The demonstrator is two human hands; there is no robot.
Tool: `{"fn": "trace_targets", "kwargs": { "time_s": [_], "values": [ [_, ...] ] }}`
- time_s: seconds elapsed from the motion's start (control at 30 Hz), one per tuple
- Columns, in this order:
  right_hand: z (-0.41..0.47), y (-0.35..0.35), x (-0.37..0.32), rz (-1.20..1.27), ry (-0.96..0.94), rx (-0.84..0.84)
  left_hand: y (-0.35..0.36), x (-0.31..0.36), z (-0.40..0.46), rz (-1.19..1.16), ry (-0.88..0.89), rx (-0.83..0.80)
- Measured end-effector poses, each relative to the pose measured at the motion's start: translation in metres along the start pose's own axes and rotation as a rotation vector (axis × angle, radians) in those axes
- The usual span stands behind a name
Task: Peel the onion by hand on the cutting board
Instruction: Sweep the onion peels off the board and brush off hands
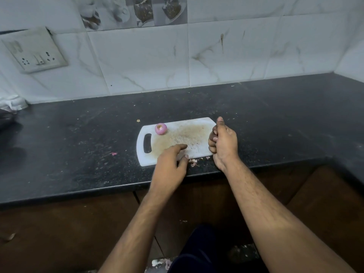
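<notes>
A white plastic board (177, 138), matt and stained brown over its scored middle, is seen on a dark speckled stone counter (78, 134) with a dull sheen. The onion (161, 128) looks smooth and glossy. The far wall (236, 56) is tiled in glossy marble-veined white.

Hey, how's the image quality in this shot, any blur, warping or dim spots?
Head view: the left hand is smeared by motion blur, the right hand sharper; wide-angle warping bends the counter edge and tile lines; light is dim and flat, the cupboards below nearly black; the onion and board stay readable, no strong glare.
</notes>
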State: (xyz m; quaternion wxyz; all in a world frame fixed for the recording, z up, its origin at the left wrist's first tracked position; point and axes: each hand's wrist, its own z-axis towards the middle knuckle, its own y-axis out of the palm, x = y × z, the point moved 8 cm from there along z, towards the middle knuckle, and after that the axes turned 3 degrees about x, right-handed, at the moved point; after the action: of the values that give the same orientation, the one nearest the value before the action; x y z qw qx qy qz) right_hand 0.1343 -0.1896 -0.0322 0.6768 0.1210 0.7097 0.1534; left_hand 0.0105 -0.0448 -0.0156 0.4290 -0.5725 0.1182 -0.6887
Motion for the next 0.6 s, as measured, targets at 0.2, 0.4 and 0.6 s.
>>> {"fn": "trace_targets", "kwargs": {
  "time_s": [0.2,0.4,0.6],
  "values": [
    [-0.01,-0.002,-0.01,-0.061,-0.136,0.019,-0.003,-0.009,-0.01,0.245,0.063,0.061],
    [-0.024,-0.023,-0.022,-0.409,-0.443,0.198,0.009,-0.01,-0.003,0.16,0.07,0.07],
    [-0.032,-0.022,-0.029,-0.758,-0.551,0.119,0.013,-0.014,0.003,0.188,0.062,0.041]
  ]
}}
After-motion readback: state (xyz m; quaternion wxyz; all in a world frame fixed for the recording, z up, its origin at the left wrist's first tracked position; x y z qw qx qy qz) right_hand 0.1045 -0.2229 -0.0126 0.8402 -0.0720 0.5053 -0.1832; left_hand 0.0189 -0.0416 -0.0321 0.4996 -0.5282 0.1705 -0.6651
